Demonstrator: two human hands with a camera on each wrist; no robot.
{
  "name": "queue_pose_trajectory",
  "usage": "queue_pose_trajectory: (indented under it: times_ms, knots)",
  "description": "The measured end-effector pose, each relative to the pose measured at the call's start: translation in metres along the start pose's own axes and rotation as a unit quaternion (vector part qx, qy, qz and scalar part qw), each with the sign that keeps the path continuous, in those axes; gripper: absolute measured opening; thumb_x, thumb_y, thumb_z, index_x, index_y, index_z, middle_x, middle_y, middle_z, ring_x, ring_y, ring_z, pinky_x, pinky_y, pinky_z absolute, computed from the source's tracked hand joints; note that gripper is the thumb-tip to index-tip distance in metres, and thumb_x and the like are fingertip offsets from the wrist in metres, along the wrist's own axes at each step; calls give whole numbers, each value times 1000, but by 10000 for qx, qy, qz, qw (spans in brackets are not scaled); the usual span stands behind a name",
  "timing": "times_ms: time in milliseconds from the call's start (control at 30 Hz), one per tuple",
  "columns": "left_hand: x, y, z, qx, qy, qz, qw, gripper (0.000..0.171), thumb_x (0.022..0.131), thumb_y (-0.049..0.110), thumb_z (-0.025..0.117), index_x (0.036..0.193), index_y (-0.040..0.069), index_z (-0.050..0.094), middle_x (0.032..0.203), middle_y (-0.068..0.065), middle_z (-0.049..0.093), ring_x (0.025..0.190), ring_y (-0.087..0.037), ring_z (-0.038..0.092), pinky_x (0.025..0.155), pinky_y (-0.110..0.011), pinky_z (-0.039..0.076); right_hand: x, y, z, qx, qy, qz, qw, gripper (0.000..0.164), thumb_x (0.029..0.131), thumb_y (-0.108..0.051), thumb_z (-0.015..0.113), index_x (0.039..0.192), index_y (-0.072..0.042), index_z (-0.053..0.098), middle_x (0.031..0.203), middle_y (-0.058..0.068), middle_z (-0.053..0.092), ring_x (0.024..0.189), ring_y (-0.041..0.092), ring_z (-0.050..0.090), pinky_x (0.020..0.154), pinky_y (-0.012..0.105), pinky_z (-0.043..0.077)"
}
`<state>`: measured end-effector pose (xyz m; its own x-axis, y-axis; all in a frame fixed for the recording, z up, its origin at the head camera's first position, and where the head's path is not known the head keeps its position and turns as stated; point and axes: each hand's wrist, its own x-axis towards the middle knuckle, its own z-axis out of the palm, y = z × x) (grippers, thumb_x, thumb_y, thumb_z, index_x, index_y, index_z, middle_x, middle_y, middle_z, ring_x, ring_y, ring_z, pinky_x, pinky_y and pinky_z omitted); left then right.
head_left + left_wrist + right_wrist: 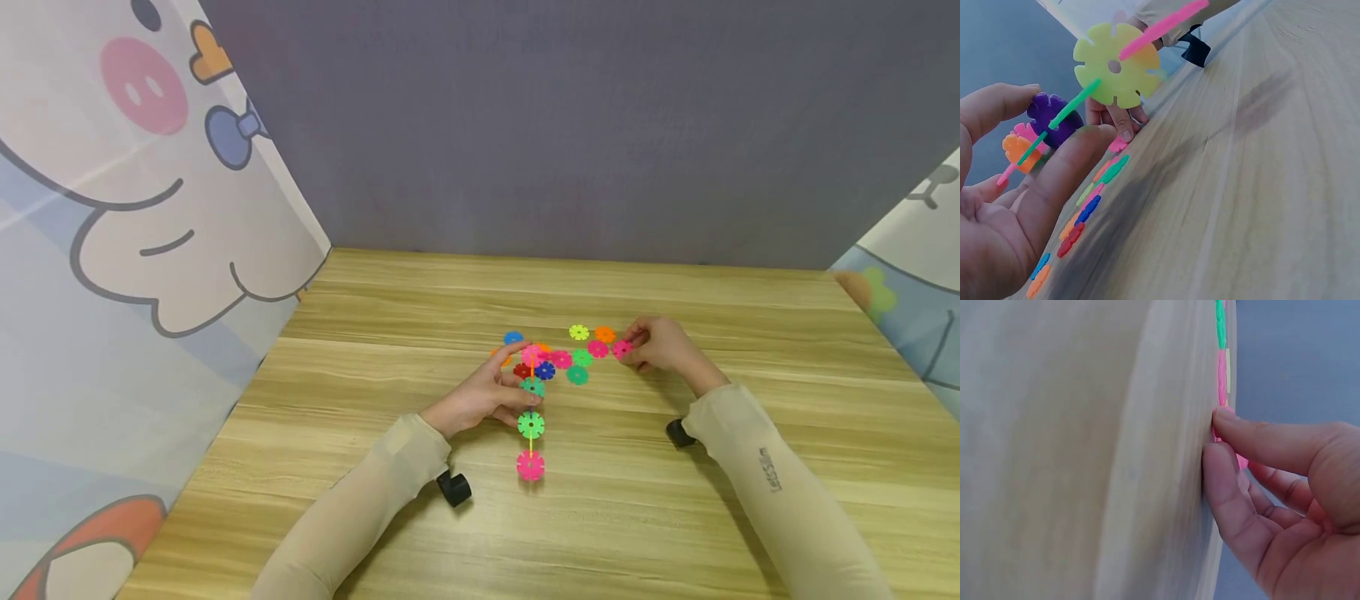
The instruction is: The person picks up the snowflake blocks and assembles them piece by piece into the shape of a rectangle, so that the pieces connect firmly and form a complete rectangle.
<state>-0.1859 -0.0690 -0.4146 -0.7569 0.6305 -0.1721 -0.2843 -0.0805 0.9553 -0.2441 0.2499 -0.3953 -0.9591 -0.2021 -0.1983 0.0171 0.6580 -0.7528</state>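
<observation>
My left hand (pixel 487 393) holds a chain of notched plastic flower discs joined edge to face. In the left wrist view its fingers pinch a purple disc (pixel 1054 119) of that chain, with a yellow disc (pixel 1116 65) farther along. Seen from the head, the chain runs toward me, past a green disc (pixel 531 425) to a pink end disc (pixel 530 465). Over at the right, my right hand (pixel 660 343) pinches a loose pink disc (pixel 622 349) between thumb and finger, low at the tabletop. The right wrist view shows only part of this disc, the fingertips covering the rest.
Several loose discs lie flat between the hands, among them a yellow one (pixel 578 332), an orange one (pixel 605 334) and a teal one (pixel 577 375). A blue disc (pixel 513 337) lies beyond my left hand. A grey panel (pixel 585 133) rises behind the wooden table (pixel 637 517).
</observation>
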Motion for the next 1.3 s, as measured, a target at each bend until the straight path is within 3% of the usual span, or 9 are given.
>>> queue_pose_trajectory:
  times_ms: [233, 467, 667, 900, 1300]
  knots:
    - [1, -1, 1, 146, 55, 71, 9999, 90, 91, -7, 64, 159, 19, 13, 88, -8, 69, 65, -15, 66, 57, -31, 58, -8, -2, 3, 160, 197, -240, 9994, 20, 88, 8, 67, 105, 13, 58, 87, 14, 60, 67, 20, 68, 62, 33, 61]
    - [2, -2, 3, 163, 251, 70, 9995, 91, 89, -8, 64, 158, 20, 13, 106, -13, 62, 67, -16, 65, 57, -31, 57, -19, -12, 11, 546, 426, -604, 9958, 21, 89, 7, 67, 107, 17, 60, 87, 18, 63, 67, 22, 70, 61, 34, 60]
    - [4, -3, 4, 59, 227, 145, 9996, 90, 89, -10, 63, 157, 18, 12, 107, -9, 56, 71, -17, 67, 57, -31, 57, -25, -20, 20, 1134, 318, -732, 9903, 23, 90, 9, 65, 109, 20, 58, 89, 23, 64, 70, 23, 71, 65, 37, 61]
    - [4, -3, 4, 16, 222, 126, 9997, 90, 89, -10, 63, 157, 18, 11, 106, -8, 54, 72, -17, 67, 58, -31, 58, -27, -26, 31, 1538, 288, -812, 9843, 23, 89, 9, 64, 108, 21, 57, 87, 20, 66, 69, 21, 72, 65, 37, 61]
    - [3, -3, 2, -3, 123, 127, 9998, 93, 89, -11, 62, 160, 21, 11, 109, -9, 53, 72, -17, 68, 57, -31, 58, -26, -27, 52, 2624, 21, -913, 9606, 24, 90, 13, 62, 109, 24, 53, 85, 17, 70, 70, 18, 73, 67, 38, 61]
